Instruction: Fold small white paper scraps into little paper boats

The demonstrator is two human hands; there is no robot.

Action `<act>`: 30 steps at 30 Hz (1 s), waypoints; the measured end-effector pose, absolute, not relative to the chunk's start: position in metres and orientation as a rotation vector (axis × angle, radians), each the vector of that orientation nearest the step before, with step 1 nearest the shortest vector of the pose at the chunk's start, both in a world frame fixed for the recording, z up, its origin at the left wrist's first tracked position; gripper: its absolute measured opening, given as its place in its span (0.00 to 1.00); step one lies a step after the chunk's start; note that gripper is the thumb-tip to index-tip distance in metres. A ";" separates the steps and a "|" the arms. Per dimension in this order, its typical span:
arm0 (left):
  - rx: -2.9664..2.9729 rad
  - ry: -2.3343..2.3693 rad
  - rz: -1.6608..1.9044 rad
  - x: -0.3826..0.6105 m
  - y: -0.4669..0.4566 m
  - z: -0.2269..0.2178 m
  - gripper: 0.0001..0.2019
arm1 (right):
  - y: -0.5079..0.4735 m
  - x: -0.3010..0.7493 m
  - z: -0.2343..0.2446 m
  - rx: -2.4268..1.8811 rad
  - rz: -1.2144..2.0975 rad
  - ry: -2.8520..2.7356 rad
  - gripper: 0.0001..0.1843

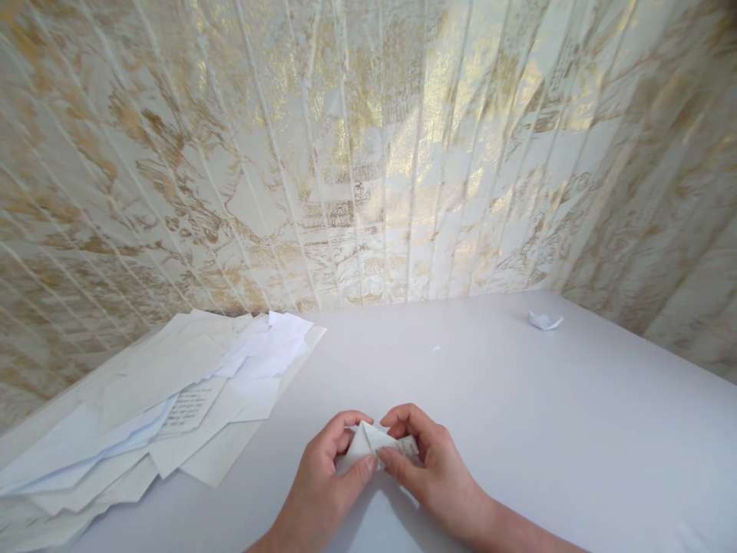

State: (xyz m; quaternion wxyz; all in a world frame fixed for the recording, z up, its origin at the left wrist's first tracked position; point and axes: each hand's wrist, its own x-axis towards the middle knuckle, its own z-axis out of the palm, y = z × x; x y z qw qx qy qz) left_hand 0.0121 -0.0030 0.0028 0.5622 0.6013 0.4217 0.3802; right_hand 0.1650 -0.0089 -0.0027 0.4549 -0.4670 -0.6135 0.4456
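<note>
A small piece of folded paper [368, 440] with a pointed top is held between both hands, just above the near part of the white table. My left hand [328, 468] grips its left side, thumb in front and fingers behind. On the other side, my right hand [431, 461] pinches the lower right part, where a strip with printed text shows. Both thumbs press near the bottom edge, close together. The fingers hide much of the paper's back and sides.
Loose paper sheets [166, 376], some printed, lie in a spread pile at the left. A folded paper boat [545, 321] stands at the far right of the table [518, 430]. A tiny paper scrap [436, 349] lies mid-table. Behind hangs a patterned curtain [357, 153].
</note>
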 end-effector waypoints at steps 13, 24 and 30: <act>2.221 1.185 1.062 0.005 -0.003 -0.006 0.18 | -0.007 0.166 -0.005 -1.075 1.260 -1.349 0.05; 2.046 1.202 0.904 0.010 -0.005 0.008 0.17 | -0.009 0.169 0.005 -0.934 1.366 -1.396 0.19; 2.426 1.201 1.230 0.002 -0.005 0.002 0.16 | -0.006 0.169 -0.001 -1.036 1.231 -1.431 0.17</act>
